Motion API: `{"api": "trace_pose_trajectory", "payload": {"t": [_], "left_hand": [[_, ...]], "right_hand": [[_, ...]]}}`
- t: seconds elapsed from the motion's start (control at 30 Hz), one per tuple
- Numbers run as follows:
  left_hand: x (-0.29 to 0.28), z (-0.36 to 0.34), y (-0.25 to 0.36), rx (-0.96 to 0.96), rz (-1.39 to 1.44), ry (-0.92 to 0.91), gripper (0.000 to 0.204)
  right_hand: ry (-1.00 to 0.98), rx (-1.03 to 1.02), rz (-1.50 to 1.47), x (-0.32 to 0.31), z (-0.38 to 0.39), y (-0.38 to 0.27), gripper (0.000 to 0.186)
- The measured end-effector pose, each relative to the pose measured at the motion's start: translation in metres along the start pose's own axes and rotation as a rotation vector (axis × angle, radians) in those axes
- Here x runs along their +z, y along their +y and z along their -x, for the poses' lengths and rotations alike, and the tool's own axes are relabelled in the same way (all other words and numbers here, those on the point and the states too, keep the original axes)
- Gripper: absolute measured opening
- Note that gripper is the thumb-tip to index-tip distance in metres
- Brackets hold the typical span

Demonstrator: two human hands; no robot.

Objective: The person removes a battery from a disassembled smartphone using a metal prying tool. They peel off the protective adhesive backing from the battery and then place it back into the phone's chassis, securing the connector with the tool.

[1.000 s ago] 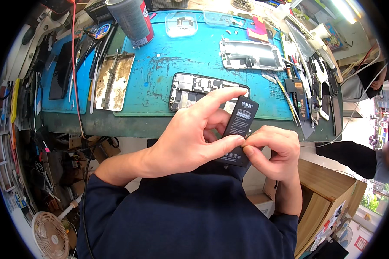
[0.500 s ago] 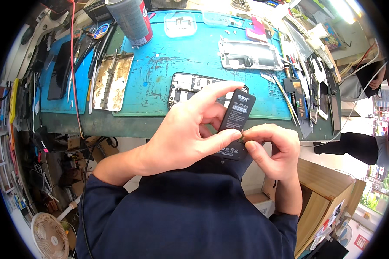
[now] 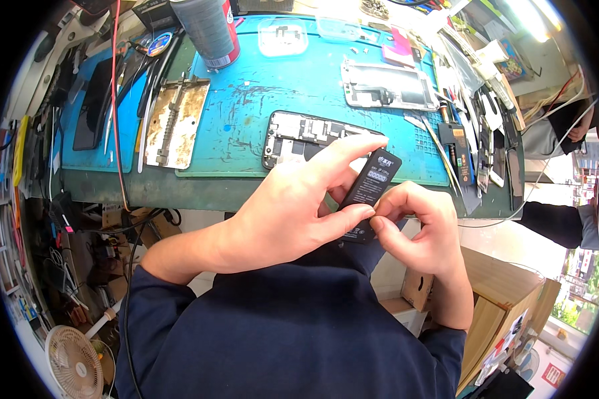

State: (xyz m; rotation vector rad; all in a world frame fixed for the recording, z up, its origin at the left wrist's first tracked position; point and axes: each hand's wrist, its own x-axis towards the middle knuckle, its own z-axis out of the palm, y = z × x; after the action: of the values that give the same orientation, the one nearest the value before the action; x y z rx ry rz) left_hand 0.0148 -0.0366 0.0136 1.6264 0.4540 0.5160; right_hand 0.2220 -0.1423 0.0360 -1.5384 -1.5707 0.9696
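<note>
A slim black phone battery (image 3: 367, 185) with pale printing on its face is tilted in the air just off the bench's front edge. My left hand (image 3: 283, 209) is closed on it, thumb across the face and index finger along the top end. At the battery's right edge, the thumb and index fingertip of my right hand (image 3: 419, 223) are pinched together. What small part lies between those fingertips is hidden. Behind my left hand, an opened phone body (image 3: 293, 130) with its inner boards bare lies on the blue mat (image 3: 246, 100), partly covered by my fingers.
A detached phone screen (image 3: 393, 83) lies at the far right of the mat. On the left are a worn metal plate holder (image 3: 176, 123) and a dark phone (image 3: 93, 106). A tall can (image 3: 209, 33) and a clear parts box (image 3: 283, 36) stand behind. Several tools crowd the right side.
Both hands stay on the battery, which has tilted slightly more. The right fingertips have closed over the small yellowish bit that showed at its edge. The whole view has shifted slightly.
</note>
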Motion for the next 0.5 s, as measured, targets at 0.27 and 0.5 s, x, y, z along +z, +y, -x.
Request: {"api": "trace_pose_trajectory", "payload": {"t": [0.27, 0.5], "left_hand": [[0.002, 0.001, 0.001, 0.033, 0.015, 0.064, 0.076], [0.009, 0.001, -0.011, 0.100, 0.097, 0.161, 0.072]], "right_hand": [[0.042, 0.123, -0.240, 0.005, 0.001, 0.006, 0.007], [0.092, 0.162, -0.281, 0.011, 0.003, 0.006, 0.007]]}}
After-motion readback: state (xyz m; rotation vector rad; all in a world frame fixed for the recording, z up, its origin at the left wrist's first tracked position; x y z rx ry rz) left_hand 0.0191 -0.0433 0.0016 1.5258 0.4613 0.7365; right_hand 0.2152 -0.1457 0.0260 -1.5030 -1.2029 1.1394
